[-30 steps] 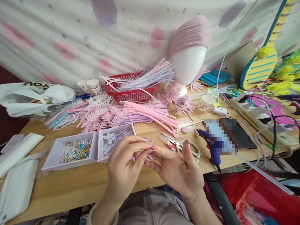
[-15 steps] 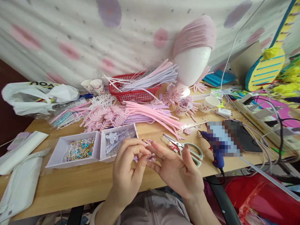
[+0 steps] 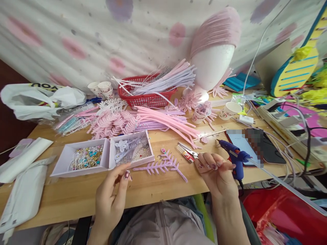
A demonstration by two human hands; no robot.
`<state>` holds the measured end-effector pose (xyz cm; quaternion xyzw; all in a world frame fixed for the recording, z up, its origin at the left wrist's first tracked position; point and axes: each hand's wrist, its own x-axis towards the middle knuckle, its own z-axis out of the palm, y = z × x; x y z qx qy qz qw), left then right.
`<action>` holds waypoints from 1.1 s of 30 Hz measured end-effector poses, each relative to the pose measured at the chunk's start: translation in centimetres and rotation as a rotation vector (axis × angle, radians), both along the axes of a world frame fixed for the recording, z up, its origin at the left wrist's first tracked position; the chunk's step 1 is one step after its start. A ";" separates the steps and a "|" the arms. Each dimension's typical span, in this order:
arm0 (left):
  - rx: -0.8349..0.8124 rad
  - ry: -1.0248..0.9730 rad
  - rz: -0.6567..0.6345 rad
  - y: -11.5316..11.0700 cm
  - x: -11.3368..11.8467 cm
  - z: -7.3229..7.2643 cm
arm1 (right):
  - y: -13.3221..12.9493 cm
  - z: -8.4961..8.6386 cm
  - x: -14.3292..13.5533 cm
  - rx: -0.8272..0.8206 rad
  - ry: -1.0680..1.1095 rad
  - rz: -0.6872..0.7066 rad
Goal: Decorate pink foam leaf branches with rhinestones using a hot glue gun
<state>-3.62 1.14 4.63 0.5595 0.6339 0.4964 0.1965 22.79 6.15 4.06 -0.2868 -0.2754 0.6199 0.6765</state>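
My left hand [image 3: 112, 194] is at the table's front edge, below the white bead tray [image 3: 152, 158]; its thumb and fingertips are pinched, and anything between them is too small to make out. My right hand [image 3: 217, 173] has its fingers curled, near the scissors [image 3: 190, 150] and left of the blue glue gun [image 3: 236, 156]; its fingertips hide whether something is held. Between the hands a purple feathery piece [image 3: 159, 166] lies flat on the table, with a small pink gem ornament [image 3: 163, 150] at its top.
A second tray [image 3: 60, 160] holds gems and beads. Behind are pink stems [image 3: 166, 120], a red basket [image 3: 145, 101], paper cups [image 3: 230, 110] and a white head form [image 3: 214, 64] with a pink cover. Phones [image 3: 270, 149] and a power strip [image 3: 283, 126] are at right.
My hands have moved apart, the left one down and leftward, the right one rightward over the scissors' handles. The purple piece between them is now in view. The camera view has shifted slightly.
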 end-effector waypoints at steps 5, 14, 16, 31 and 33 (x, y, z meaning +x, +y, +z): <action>-0.089 0.035 -0.039 -0.5 0.1 -0.7 | 0.0 -0.8 -0.6 -0.006 -0.143 0.040; 0.316 0.454 -0.241 -0.8 -0.9 -0.8 | 0.2 -1.5 -0.6 0.036 -0.322 -0.042; 0.322 0.435 -0.348 -0.5 -0.6 -0.9 | 0.1 -1.4 -0.4 0.042 -0.338 -0.055; 0.179 0.831 -0.545 2.8 3.0 -4.4 | -3.4 -1.6 -0.3 -0.015 -1.657 0.170; 0.154 0.802 -0.528 2.5 2.7 -4.2 | -3.3 -2.1 -1.0 -0.043 -1.800 0.189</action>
